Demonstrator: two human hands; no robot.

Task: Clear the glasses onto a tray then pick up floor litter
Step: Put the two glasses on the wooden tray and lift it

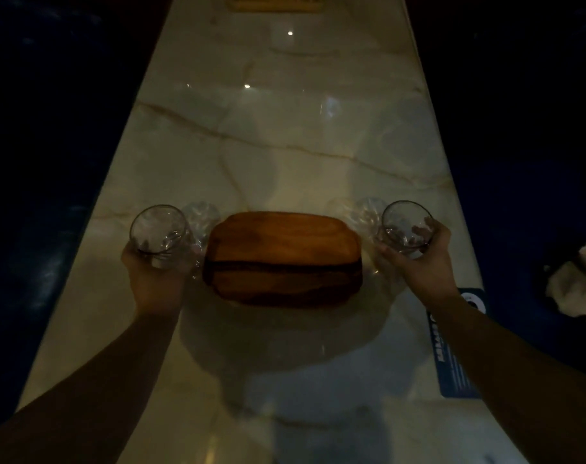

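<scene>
A wooden tray (282, 259) lies in the middle of a long pale marble table (285, 145). My left hand (152, 274) grips a clear empty glass (159, 233) just left of the tray. On the tray's right side, my right hand (419, 259) is wrapped around a second clear glass (406, 226). Both glasses are upright, beside the tray and not on it. I cannot tell whether they touch the table. The tray itself carries nothing.
A blue card (452, 360) lies at the table's right edge, partly under my right forearm. A pale crumpled cloth or paper (576, 283) sits in the dark off the table to the right. A tan object (275, 2) stands at the far end. The surroundings are very dark.
</scene>
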